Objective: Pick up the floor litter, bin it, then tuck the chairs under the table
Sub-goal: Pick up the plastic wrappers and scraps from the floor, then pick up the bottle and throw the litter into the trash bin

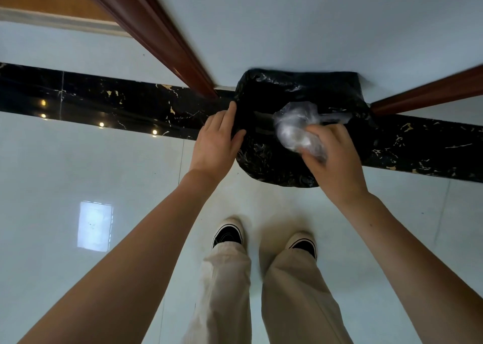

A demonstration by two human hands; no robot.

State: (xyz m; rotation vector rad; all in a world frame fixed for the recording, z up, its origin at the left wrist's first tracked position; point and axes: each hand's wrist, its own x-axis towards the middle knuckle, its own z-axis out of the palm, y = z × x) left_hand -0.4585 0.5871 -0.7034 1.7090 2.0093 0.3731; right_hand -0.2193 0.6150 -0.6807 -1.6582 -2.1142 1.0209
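A bin lined with a black plastic bag (271,166) stands on the floor against the wall, straight ahead of my feet. My left hand (215,141) pinches the bag's left rim between thumb and fingers. My right hand (334,158) grips a crumpled clear plastic bag (295,126), held over the dark mouth of the bin. What lies inside the bin is hidden in shadow.
A pale wall (287,25) rises behind the bin, edged by red-brown wooden trim (156,32) on the left and another strip (428,92) on the right. A black marble band (104,103) crosses the glossy white tile floor (78,174). My shoes (227,234) stand close to the bin.
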